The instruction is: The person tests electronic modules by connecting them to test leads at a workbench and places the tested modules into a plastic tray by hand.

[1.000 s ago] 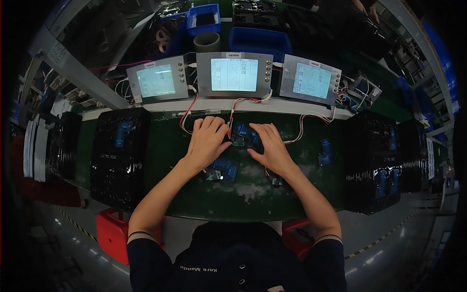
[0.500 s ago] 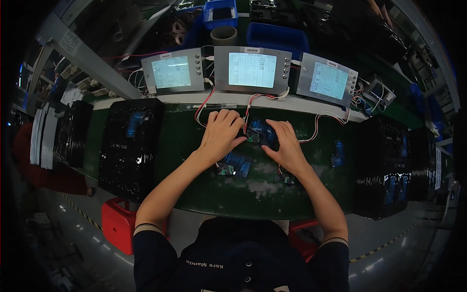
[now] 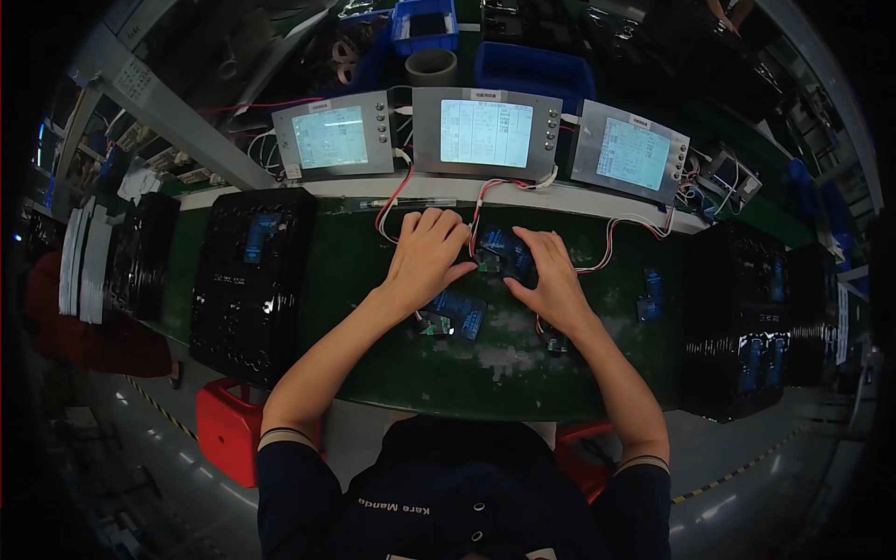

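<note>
My right hand grips a blue-wrapped battery pack from its right side, thumb and fingers around it. A small green circuit board shows at the pack's left end. My left hand has its fingers curled beside that board, at the lower end of the red and white wires; its exact pinch is partly hidden. Nearer me, below my left hand, lies another blue pack with a green board. A further small board with wires sits under my right wrist.
Three testers with lit screens, left, middle and right, line the back of the green bench. Black trays flank it, left and right, with blue packs on them. Another pack lies at right.
Hands, pack and wires keep almost the same places. The whole view has shifted very slightly.
</note>
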Demonstrator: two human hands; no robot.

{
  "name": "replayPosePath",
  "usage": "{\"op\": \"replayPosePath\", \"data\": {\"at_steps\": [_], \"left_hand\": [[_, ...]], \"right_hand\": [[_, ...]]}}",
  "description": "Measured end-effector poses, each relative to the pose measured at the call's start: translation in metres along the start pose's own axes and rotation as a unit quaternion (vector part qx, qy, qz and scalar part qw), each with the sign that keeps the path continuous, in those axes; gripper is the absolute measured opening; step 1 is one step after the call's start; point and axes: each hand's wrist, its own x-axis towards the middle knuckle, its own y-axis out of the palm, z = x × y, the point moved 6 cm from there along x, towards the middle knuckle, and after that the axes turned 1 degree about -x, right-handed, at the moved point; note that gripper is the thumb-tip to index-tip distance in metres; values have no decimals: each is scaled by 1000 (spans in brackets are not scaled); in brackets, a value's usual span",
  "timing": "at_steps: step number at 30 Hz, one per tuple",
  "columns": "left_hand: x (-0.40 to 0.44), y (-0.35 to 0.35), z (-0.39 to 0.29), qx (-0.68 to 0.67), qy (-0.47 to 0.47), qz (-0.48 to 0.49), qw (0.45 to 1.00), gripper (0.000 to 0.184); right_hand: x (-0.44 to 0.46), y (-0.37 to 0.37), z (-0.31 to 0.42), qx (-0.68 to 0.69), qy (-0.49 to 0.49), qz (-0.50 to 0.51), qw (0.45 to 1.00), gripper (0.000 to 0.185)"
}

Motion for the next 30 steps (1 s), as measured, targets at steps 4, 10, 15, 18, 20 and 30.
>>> {"op": "replayPosePath", "data": {"at_steps": [4, 10, 15, 18, 20, 30], "left_hand": [[0, 0, 0, -8, -6, -9, 1000, 42], [1, -2, -2, -5, 3, -7, 1000, 45], [2, -4, -7, 12, 7, 1, 1000, 47], [2, -15, -15, 28, 11, -4, 1000, 48], [-2, -28, -20, 47, -2, -17, 999, 48], [-70, -58, -26, 9, -79, -123, 989, 42]], "right_hand": [[-1, -1, 0, -5, -1, -1, 1000, 69], [-2, -1, 0, -6, -4, -15, 1000, 70], [-2, -1, 0, 4, -5, -16, 1000, 70], [-2, -2, 0, -1, -11, -9, 1000, 70], [-3, -3, 2, -2, -18, -8, 1000, 68], [-14, -68, 8, 26, 34, -100, 994, 48]]}}
